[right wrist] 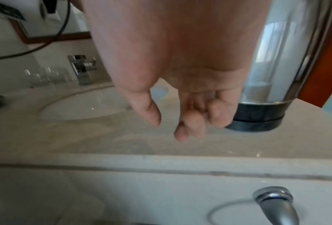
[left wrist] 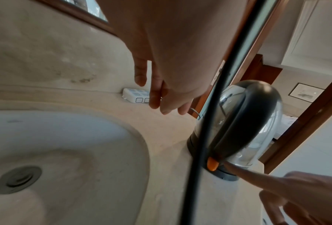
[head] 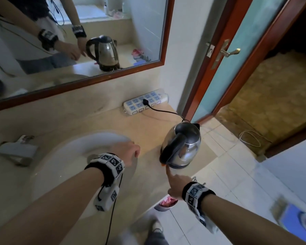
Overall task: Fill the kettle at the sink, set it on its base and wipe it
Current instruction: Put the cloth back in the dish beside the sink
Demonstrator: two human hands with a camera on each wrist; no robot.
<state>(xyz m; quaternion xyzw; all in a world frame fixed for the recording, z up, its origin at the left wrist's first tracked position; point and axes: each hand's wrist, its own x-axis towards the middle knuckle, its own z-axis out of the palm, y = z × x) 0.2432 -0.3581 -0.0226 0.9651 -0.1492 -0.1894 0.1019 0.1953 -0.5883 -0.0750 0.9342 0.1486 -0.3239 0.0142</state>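
One finger of the right hand [head: 177,187] is out straight, its tip touching the orange switch [left wrist: 212,164] at the foot of the kettle's handle; the other fingers curl in, gripping nothing. The kettle [head: 184,145] stands upright on its base [right wrist: 255,125] on the counter [head: 99,119], right of the sink [head: 74,144]. Over the sink's rim hangs the left hand [head: 126,150], fingers loosely curled, empty. Its cord runs back to the power strip [head: 145,101] by the wall.
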